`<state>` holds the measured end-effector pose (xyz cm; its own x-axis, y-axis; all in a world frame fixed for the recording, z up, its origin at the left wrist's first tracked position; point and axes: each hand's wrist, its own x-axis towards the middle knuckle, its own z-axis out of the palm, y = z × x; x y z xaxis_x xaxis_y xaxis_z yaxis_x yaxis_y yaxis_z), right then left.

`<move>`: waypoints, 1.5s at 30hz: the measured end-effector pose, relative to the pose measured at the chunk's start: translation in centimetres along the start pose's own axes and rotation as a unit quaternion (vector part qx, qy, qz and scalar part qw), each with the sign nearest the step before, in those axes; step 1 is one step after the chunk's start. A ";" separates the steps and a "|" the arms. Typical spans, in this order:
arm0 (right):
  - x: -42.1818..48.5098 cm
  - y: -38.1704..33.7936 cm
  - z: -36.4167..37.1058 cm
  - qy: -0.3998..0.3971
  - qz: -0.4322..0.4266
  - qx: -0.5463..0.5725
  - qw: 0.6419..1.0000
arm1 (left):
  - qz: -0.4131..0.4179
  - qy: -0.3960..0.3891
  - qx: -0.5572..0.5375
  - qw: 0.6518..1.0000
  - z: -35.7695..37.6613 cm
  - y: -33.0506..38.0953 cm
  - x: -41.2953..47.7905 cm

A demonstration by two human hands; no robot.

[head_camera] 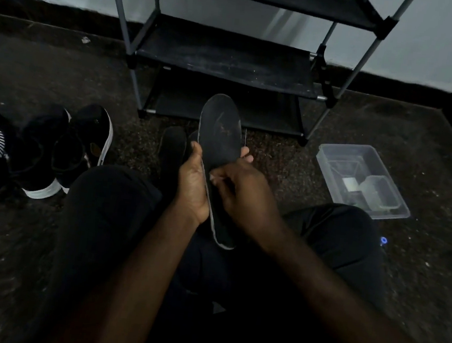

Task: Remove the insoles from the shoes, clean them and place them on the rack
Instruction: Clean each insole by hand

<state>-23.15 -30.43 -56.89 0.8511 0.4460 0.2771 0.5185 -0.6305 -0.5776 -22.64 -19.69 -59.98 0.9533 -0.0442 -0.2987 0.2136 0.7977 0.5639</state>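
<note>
Fingers: left hand grips the insole; right hand curled against it, hold unclear.
Rack: just beyond.
Shoes: on floor, left.

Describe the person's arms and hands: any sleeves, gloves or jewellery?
The left hand and right hand are ungloved, and both forearms are bare with no sleeve in view. No watch, ring or bracelet shows in this dim picture. Dark trousers cover the legs.

A seated person's left hand grips a dark insole upright while the right hand pinches its middle; shoes lie left of the hands, a rack beyond them.
</note>
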 end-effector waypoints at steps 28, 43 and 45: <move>-1.8 -1.6 1.0 0.004 -0.020 -0.022 1.000 | 0.026 -0.020 -0.082 0.996 -0.4 0.3 0.0; 0.8 0.0 -0.5 0.039 -0.005 -0.027 0.999 | 0.029 -0.049 -0.052 0.997 0.3 1.1 -0.3; 1.2 0.6 -0.7 0.059 0.020 -0.027 0.998 | 0.031 -0.045 -0.057 0.997 0.1 1.0 -0.2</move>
<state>-21.80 -30.74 -56.33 0.8738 0.3434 0.3444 0.4841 -0.6818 -0.5485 -22.61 -18.92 -59.25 0.9803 -0.0433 -0.1928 0.1339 0.8632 0.4868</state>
